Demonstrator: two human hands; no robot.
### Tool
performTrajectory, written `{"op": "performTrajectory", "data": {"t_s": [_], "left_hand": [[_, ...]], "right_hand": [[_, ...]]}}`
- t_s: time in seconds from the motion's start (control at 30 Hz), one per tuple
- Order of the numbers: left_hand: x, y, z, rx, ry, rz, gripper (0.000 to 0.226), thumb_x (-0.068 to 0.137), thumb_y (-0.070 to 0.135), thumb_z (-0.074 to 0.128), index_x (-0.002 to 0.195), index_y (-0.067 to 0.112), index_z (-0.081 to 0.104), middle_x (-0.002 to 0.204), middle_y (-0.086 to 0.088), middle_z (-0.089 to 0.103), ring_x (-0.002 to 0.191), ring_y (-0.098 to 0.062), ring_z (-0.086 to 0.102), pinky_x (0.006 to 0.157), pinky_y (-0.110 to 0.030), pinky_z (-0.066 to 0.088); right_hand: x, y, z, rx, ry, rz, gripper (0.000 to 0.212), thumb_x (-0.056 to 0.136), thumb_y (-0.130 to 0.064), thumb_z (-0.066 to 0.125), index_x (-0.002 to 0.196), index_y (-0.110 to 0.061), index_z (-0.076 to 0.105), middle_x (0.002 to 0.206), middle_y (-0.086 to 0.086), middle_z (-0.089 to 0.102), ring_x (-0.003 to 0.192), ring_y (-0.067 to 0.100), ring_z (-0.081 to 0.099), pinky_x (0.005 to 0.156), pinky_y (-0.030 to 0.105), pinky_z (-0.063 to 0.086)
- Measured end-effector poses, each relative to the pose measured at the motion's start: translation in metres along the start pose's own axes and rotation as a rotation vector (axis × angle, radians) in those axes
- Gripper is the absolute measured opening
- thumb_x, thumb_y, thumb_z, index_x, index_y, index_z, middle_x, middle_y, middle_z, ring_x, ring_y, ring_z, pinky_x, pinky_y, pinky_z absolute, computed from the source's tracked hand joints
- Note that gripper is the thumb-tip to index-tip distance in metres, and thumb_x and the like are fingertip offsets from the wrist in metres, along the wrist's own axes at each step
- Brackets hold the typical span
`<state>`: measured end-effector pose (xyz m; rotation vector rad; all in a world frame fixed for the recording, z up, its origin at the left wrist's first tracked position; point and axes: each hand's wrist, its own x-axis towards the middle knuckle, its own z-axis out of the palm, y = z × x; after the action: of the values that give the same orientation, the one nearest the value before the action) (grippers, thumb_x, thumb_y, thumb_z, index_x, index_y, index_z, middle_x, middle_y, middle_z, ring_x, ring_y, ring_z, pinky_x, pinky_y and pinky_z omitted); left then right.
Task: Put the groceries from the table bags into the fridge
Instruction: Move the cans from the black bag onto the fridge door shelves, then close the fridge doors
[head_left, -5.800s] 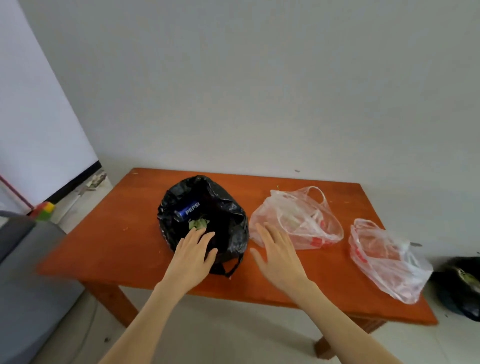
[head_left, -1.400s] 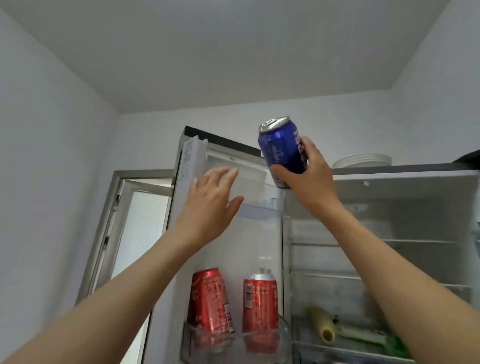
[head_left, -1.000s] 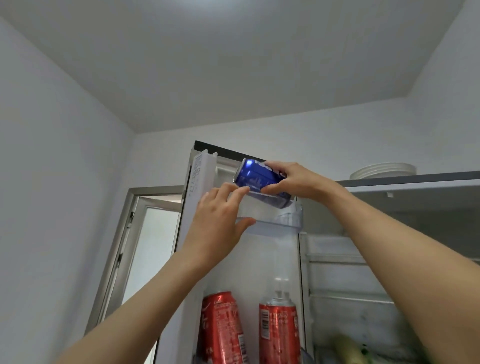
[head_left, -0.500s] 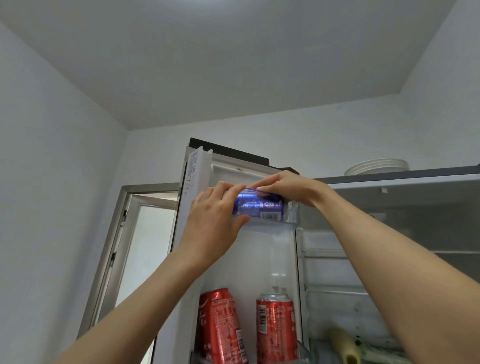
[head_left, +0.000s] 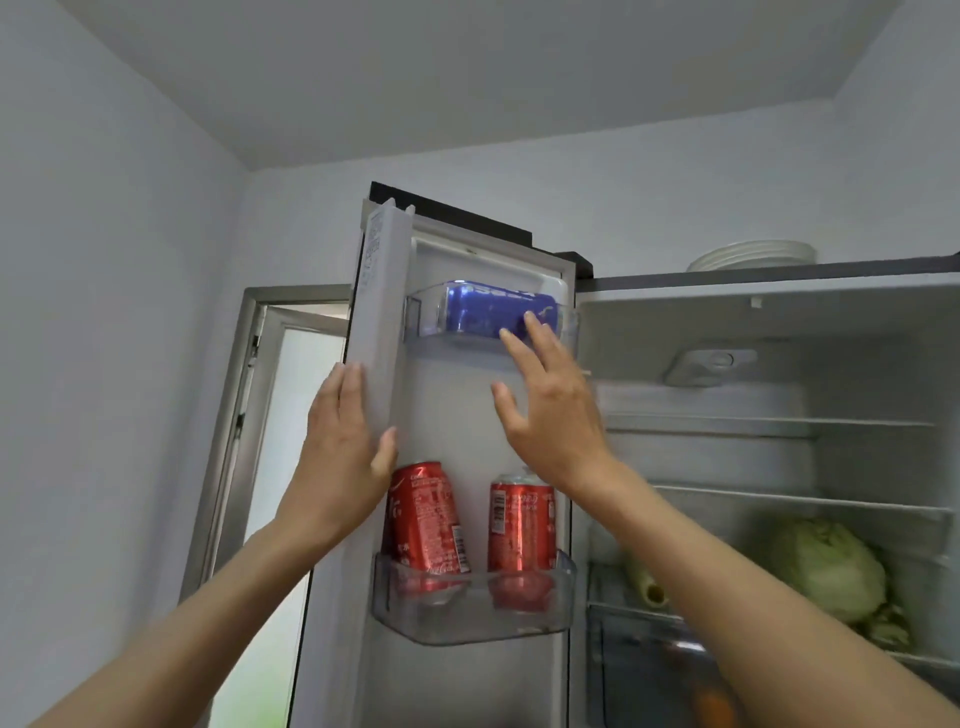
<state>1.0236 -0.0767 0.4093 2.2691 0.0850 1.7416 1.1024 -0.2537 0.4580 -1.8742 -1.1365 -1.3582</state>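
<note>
The blue Pepsi can (head_left: 488, 314) lies on its side in the clear top bin (head_left: 415, 325) of the open fridge door (head_left: 379, 322). My right hand (head_left: 550, 410) is just below the bin with fingers straight and spread, its fingertips in front of the can's right end. My left hand (head_left: 343, 452) is flat against the door's left edge, holding nothing. The table and its bags are out of view.
Two red cola cans (head_left: 426, 525) (head_left: 522, 535) stand in the lower door bin (head_left: 467, 618). Inside the fridge (head_left: 779, 395) are glass shelves, a cabbage (head_left: 826, 569) and a pale vegetable (head_left: 647, 582). Plates (head_left: 753, 254) sit on the fridge top. A doorway (head_left: 291, 364) is at left.
The can went from my hands into the top door bin, lying sideways. Both hands have let go and dropped lower, the left onto the door's edge. The view has tilted down.
</note>
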Motion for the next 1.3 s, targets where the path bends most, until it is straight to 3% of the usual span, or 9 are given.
{"op": "performTrajectory", "data": {"t_s": [0.13,0.23,0.4,0.57,0.7,0.93,1.1,1.2,1.3], "left_hand": [[-0.030,-0.007,0.000,-0.095,-0.120,-0.157,0.069,0.093,0.021,0.052,0.147,0.007,0.011,0.154,-0.011,0.016,0.142,-0.021,0.015,0.114,-0.032,0.014],[-0.044,-0.007,-0.002,-0.146,-0.134,-0.157,0.067,0.093,0.020,0.051,0.147,0.007,0.012,0.155,-0.009,0.016,0.143,-0.019,0.015,0.113,-0.027,0.013],[-0.061,-0.009,-0.007,-0.271,-0.143,-0.164,0.063,0.093,0.016,0.051,0.147,0.012,0.018,0.155,-0.005,0.019,0.142,-0.016,0.017,0.109,-0.022,0.013],[-0.081,-0.014,-0.010,-0.327,-0.173,-0.136,0.063,0.092,0.013,0.052,0.146,0.015,0.020,0.154,-0.005,0.021,0.142,-0.017,0.017,0.115,-0.033,0.017],[-0.087,-0.006,-0.015,-0.403,-0.112,-0.134,0.052,0.093,0.013,0.051,0.142,0.014,0.032,0.149,-0.006,0.031,0.137,-0.019,0.029,0.113,-0.041,0.029],[-0.100,0.012,-0.019,-0.462,-0.095,0.007,0.042,0.093,0.020,0.050,0.134,0.011,0.046,0.142,-0.002,0.042,0.125,-0.019,0.048,0.104,-0.033,0.043],[-0.108,0.032,-0.003,-0.297,-0.005,0.194,0.044,0.090,0.028,0.045,0.130,0.009,0.051,0.138,-0.006,0.049,0.128,-0.020,0.040,0.108,-0.038,0.035],[-0.111,0.048,0.008,-0.277,0.007,0.154,0.049,0.090,0.019,0.044,0.137,0.008,0.041,0.147,-0.007,0.037,0.138,-0.022,0.027,0.114,-0.038,0.023],[-0.116,0.064,0.018,-0.250,-0.021,0.116,0.055,0.090,0.023,0.040,0.142,0.009,0.031,0.153,-0.007,0.025,0.142,-0.022,0.019,0.115,-0.039,0.020]], "right_hand": [[-0.051,-0.021,0.006,-0.033,-0.171,-0.043,0.051,0.093,-0.028,0.049,0.142,-0.017,0.035,0.156,0.006,0.019,0.143,0.021,0.019,0.117,0.040,0.019],[-0.085,-0.036,0.010,0.025,-0.294,0.003,0.047,0.095,-0.032,0.045,0.140,-0.020,0.037,0.151,0.003,0.031,0.137,0.017,0.029,0.113,0.035,0.024],[-0.134,-0.054,0.026,0.088,-0.304,0.078,0.038,0.093,-0.028,0.050,0.129,-0.014,0.053,0.121,0.003,0.057,0.110,0.019,0.053,0.101,0.035,0.041],[-0.142,-0.060,0.028,0.047,-0.259,0.140,0.039,0.092,-0.030,0.052,0.126,-0.011,0.053,0.119,0.005,0.057,0.111,0.020,0.050,0.102,0.032,0.037],[-0.148,-0.057,0.018,0.071,-0.240,0.190,0.039,0.092,-0.031,0.054,0.125,-0.011,0.053,0.121,0.004,0.056,0.113,0.017,0.050,0.101,0.033,0.039],[-0.166,-0.036,-0.011,0.101,-0.149,0.291,0.029,0.090,-0.033,0.056,0.111,-0.013,0.057,0.109,0.000,0.059,0.096,0.010,0.054,0.085,0.028,0.048],[-0.179,-0.011,-0.040,0.067,-0.171,0.372,0.038,0.091,-0.037,0.052,0.122,-0.015,0.053,0.121,0.000,0.058,0.104,0.006,0.050,0.088,0.023,0.040],[-0.184,0.005,-0.058,0.052,-0.198,0.440,0.043,0.092,-0.040,0.049,0.128,-0.018,0.049,0.127,0.001,0.057,0.115,0.014,0.052,0.096,0.031,0.043],[-0.187,0.019,-0.074,0.059,-0.218,0.508,0.043,0.094,-0.038,0.048,0.133,-0.020,0.045,0.133,0.002,0.054,0.121,0.019,0.050,0.096,0.030,0.038]]}}
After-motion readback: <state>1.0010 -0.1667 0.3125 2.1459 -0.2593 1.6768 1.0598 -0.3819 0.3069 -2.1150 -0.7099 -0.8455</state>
